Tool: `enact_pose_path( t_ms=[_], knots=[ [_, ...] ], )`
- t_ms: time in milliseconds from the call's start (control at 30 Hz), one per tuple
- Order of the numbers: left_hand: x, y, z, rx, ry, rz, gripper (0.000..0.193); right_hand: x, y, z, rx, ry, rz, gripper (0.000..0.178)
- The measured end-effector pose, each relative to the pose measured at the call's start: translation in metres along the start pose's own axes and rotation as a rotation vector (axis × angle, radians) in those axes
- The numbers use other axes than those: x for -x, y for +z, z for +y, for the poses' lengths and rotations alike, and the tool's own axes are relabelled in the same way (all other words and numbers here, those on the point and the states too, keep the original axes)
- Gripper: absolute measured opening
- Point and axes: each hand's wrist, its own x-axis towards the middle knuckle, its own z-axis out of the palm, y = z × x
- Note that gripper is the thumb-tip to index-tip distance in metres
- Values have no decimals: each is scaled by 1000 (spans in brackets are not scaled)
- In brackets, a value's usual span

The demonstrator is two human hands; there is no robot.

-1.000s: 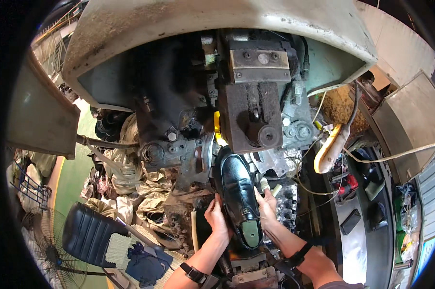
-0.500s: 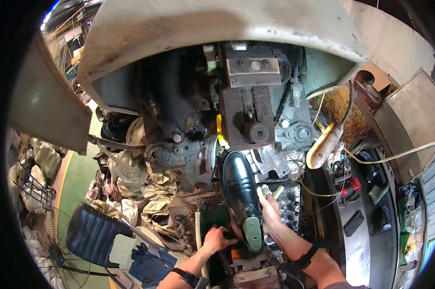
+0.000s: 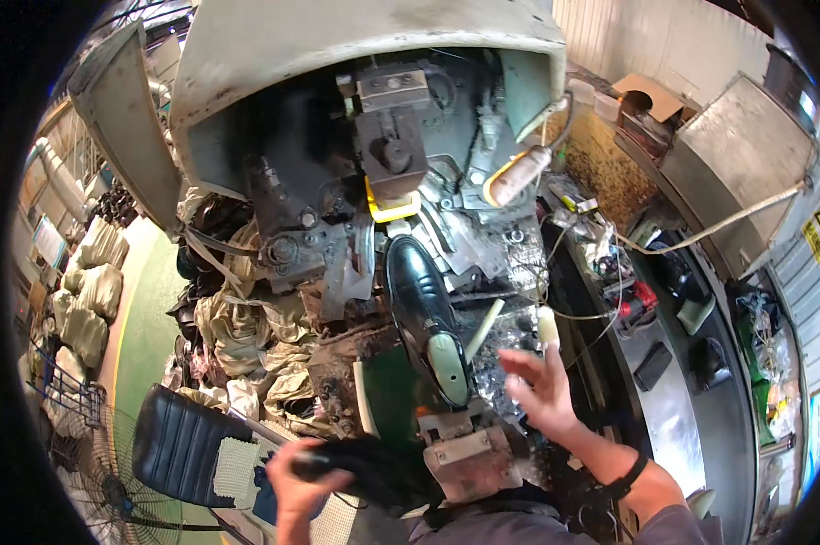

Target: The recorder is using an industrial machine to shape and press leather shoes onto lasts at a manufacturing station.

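A glossy black shoe point(image 3: 419, 282) with a pale green heel block stands on the machine, its toe under the dark metal head point(image 3: 394, 159). Neither of my hands touches it. Low on the left, my left hand point(image 3: 303, 477) is closed around the end of a soft black item point(image 3: 383, 468), possibly a shoe upper; motion smears its outline. My right hand point(image 3: 539, 391) hovers to the right of the shoe's heel, fingers spread and holding nothing. A pale cover point(image 3: 547, 325) appears to sit on one fingertip. Between this hand and the shoe a pale rod point(image 3: 485, 329) sticks up at a slant.
A metal clamp block point(image 3: 469, 463) stands just before me. A wooden-handled tool point(image 3: 517, 175) hangs from a cable at the machine's right. Further right runs a long bench point(image 3: 669, 400) with black shoes. Sacks point(image 3: 237, 318), a padded chair point(image 3: 183, 445) and a wire fan point(image 3: 110, 481) occupy the left.
My right hand has let go of the shoe's side and opened. My left hand has moved from beside the heel to the lower left and taken hold of the black item. The view has shifted.
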Motion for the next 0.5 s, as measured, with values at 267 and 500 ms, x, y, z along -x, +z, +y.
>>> enact_pose_path(
  t_ms=[267,500],
  knots=[
    [-64,25,113,1192,-194,90,46,33,29,-100,495,-124,-582,116],
    [-59,171,181,1313,-346,-358,29,89,-74,-148,477,-134,-246,111]
  ],
)
